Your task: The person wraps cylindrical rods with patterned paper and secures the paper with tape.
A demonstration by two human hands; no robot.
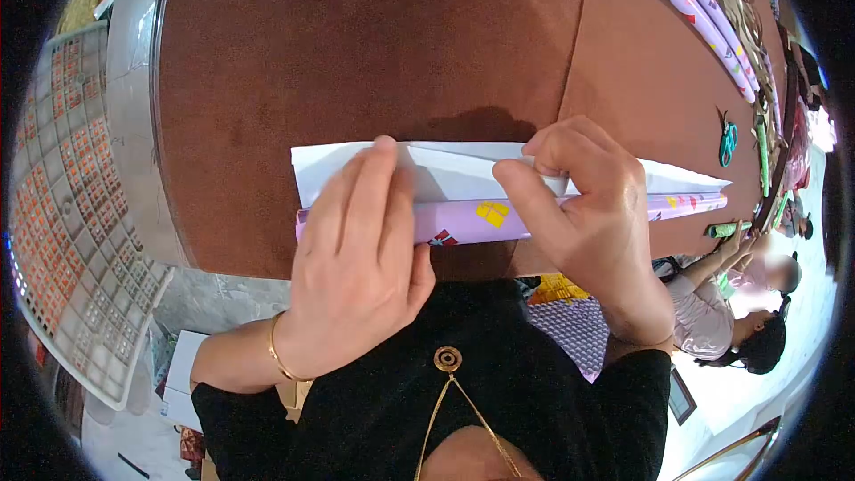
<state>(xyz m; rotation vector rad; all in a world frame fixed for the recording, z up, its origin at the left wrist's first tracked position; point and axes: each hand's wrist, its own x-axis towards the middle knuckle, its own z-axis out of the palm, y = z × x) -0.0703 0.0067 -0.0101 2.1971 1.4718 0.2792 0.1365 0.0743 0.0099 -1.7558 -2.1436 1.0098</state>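
A roll of lilac wrapping paper [481,219] with colourful gift prints lies along the near edge of the brown table, its white underside [445,180] partly unrolled beyond it. My left hand [352,245] lies over the left part of the roll, fingers stretched out flat across the roll and the white sheet. Curled fingers and the thumb of my right hand [588,191] grip the white sheet right of the middle. Part of the sheet is hidden behind both hands.
Several more lilac rolls [690,4] lie at the table's far right. Teal-handled scissors [728,142] rest near the right edge. A white plastic crate [80,232] with small orange items stands at the left. Other people [721,312] sit at the right.
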